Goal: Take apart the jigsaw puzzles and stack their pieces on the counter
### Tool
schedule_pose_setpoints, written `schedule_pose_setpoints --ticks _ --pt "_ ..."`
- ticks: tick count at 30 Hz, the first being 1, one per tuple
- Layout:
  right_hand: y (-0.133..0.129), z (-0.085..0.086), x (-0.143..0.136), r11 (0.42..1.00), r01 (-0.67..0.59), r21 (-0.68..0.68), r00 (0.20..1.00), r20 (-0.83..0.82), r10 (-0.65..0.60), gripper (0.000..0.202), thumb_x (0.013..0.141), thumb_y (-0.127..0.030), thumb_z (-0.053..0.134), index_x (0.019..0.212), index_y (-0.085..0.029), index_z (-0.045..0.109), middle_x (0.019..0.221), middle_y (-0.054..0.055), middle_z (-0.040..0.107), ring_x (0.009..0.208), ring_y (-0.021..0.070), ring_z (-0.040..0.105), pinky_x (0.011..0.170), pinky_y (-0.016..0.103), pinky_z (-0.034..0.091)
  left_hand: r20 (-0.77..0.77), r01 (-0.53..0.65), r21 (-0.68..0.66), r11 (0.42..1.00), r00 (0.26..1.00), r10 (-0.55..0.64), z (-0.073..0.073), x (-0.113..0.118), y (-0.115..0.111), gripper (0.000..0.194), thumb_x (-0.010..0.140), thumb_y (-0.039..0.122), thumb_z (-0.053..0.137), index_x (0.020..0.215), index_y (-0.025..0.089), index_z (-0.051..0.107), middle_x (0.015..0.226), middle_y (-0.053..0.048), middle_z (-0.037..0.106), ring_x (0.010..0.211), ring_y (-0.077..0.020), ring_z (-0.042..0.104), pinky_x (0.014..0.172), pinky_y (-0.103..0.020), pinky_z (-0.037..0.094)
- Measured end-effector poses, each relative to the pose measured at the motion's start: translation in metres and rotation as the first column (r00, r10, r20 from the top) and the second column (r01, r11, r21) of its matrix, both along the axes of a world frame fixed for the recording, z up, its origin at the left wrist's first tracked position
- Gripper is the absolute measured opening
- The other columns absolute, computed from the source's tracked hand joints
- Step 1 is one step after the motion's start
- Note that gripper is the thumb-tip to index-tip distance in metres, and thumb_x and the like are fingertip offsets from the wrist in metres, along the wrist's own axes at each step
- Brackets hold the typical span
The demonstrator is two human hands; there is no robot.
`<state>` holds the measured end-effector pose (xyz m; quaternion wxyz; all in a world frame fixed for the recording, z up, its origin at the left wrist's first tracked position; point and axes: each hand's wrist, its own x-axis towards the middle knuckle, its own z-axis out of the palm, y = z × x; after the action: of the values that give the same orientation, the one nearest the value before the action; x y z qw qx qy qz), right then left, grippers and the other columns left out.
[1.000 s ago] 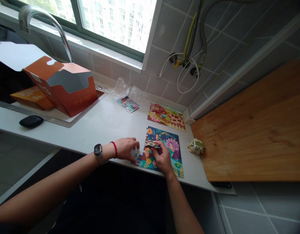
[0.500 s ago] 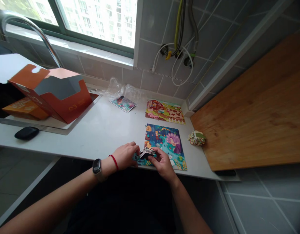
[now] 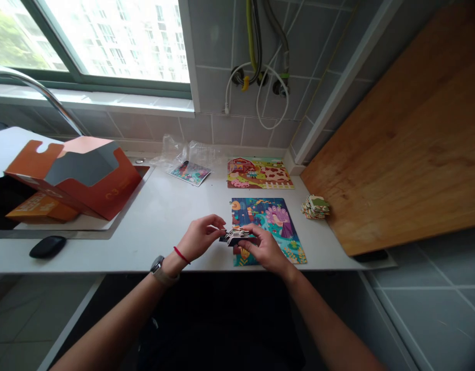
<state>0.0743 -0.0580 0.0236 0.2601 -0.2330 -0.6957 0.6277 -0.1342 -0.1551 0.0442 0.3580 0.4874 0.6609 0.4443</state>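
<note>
A fanned stack of puzzle pieces with pale edges and dark undersides is gripped by my right hand, thumb below and fingers on its right end. At the stack's left end, my left hand has thumb and forefinger pinched on a dark puzzle piece; its printed side is hidden. Both hands are above the front edge of a blue-green jigsaw puzzle showing a purple peacock. The stack and my right hand cover part of its lower left.
Behind lies a farm puzzle with a cow and barn. Another piece stack sits right, by a leaning wooden board. A picture card, clear plastic wrapping, an orange box and a black mouse-shaped object are left.
Both hands have lifted slightly from the puzzle's lower left with the stack. My left hand has turned, its fingers now at the stack's left end. The camera view has shifted.
</note>
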Motion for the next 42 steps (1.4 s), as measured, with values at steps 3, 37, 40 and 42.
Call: schedule_pose_setpoints --ticks 3,37,40,42 --pt "0.021 0.008 -0.008 0.97 0.068 0.232 0.996 0.035 -0.078 0.026 0.086 -0.031 0.072 0.111 -0.023 0.072 0.11 0.008 0.07 0.103 0.024 0.069 0.091 0.039 0.058 0.124 -0.008 0.057 0.998 0.992 0.001 0.001 -0.001 0.021 0.025 0.079 0.039 0.072 0.09 0.016 0.068 0.09 -0.006 0.074 0.081 -0.0209 0.075 0.074 -0.032 0.061" --pt "0.067 -0.025 0.007 0.889 0.091 0.448 0.98 0.121 -0.161 0.046 0.086 -0.026 0.074 0.131 -0.029 0.067 0.13 0.009 0.071 0.123 0.0285 0.065 0.108 0.051 0.048 -0.158 0.233 0.248 0.94 0.967 -0.198 -0.038 0.0 0.07 0.022 0.087 0.042 0.07 0.091 0.022 0.077 0.101 -0.009 0.079 0.093 -0.0235 0.075 0.085 -0.038 0.062" --pt "0.069 -0.024 0.007 0.886 0.075 0.458 0.983 0.117 -0.144 0.046 0.086 -0.025 0.073 0.132 -0.031 0.066 0.13 0.007 0.071 0.123 0.0277 0.065 0.108 0.05 0.048 -0.019 0.195 0.224 0.955 0.98 -0.196 -0.045 -0.001 0.072 0.026 0.082 0.045 0.075 0.089 0.02 0.077 0.101 -0.009 0.079 0.092 -0.0238 0.075 0.082 -0.038 0.064" --pt "0.069 -0.024 0.007 0.883 0.068 0.464 0.986 0.106 -0.132 0.047 0.087 -0.026 0.072 0.133 -0.032 0.066 0.132 0.006 0.07 0.124 0.0275 0.064 0.109 0.05 0.047 0.077 0.186 0.212 0.959 0.975 -0.206 -0.047 -0.002 0.074 0.028 0.078 0.046 0.079 0.083 0.019 0.076 0.102 -0.01 0.079 0.092 -0.0242 0.075 0.081 -0.038 0.064"
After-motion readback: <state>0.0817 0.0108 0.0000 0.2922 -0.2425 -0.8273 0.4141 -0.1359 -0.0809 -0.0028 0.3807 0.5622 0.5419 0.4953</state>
